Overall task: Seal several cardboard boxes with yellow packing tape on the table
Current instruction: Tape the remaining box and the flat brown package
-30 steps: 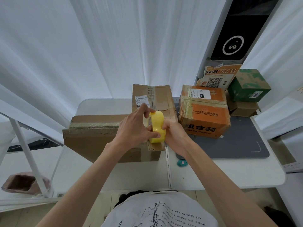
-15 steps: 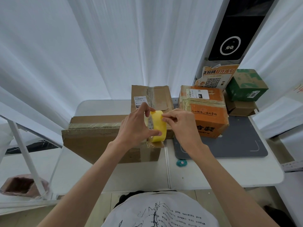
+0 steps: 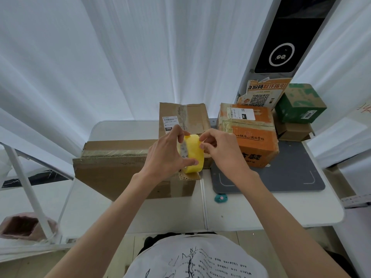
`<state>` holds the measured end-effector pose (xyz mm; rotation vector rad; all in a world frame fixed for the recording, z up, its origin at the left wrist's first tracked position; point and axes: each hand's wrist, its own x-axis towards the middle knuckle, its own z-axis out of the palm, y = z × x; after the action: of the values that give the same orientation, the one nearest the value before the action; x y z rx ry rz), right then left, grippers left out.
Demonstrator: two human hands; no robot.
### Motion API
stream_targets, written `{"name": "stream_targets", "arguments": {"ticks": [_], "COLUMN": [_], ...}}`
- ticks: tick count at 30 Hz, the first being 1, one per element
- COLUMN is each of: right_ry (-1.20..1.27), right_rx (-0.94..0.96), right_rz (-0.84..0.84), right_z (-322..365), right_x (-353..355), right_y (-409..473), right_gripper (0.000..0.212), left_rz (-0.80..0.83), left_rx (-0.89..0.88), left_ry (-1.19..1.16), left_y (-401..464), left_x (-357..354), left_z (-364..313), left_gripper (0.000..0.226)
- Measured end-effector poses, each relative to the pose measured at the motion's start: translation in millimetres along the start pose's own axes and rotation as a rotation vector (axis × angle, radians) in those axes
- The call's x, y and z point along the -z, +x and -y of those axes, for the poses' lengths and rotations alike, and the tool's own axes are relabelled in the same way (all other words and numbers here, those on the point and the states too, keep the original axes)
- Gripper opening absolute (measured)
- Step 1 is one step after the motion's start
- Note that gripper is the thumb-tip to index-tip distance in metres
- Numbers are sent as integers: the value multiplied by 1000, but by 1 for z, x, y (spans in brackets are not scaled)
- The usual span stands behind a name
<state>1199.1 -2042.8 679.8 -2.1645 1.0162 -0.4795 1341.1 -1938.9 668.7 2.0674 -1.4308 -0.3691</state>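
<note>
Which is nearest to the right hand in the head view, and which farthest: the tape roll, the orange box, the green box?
1. Tape roll: touching the right hand at its fingertips, on its left.
2. Orange box: just behind and right of the hand.
3. Green box: far right corner of the table, clearly farthest.

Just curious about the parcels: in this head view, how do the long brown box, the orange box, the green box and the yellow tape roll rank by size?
1. long brown box
2. orange box
3. green box, though it sits farther back
4. yellow tape roll
</note>
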Motion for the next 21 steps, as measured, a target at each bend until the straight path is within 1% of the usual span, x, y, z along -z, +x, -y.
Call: {"name": "stream_targets", "arguments": {"ticks": [5,9,12,14,16,17,18,20,21], "right_ry": [-54,-63,-46,-6,86,185,328,608,706], "right_rx": [-4,17,18,12,-27,-92,-183,-376,-419], "right_rz": [-12,-66,-87,-81,-55,-26,29,181,239], "right_z": [2,2,0,0,-1,-4,-6,-10,-13], "right_x": [-7,-14,-19,-21,-24,-26,-28,-32,-34], "right_y": [5,1,-3,-6,-9,-9,-10,-11,-12], "right_gripper": [7,6,8,13,13,8,9,33,45], "left_rz": [-5,-19,-24,-35,-50,-48,-42,-12,8], "left_rx": [24,31,36,36,24,18,11,-8,-21], "left_ry": [-9,-12,-19,-27,-34,-39,-39,-21,-6], "left_y": [1,2,1,1,2,3,5,6,6], "left_x": [0,-1,-2,0,2,4,6,12,16], "left_z": [-2,1,3,5,9,11,13,15,16], "left_gripper": [72,73,73,72,71,70,69,69,69]}}
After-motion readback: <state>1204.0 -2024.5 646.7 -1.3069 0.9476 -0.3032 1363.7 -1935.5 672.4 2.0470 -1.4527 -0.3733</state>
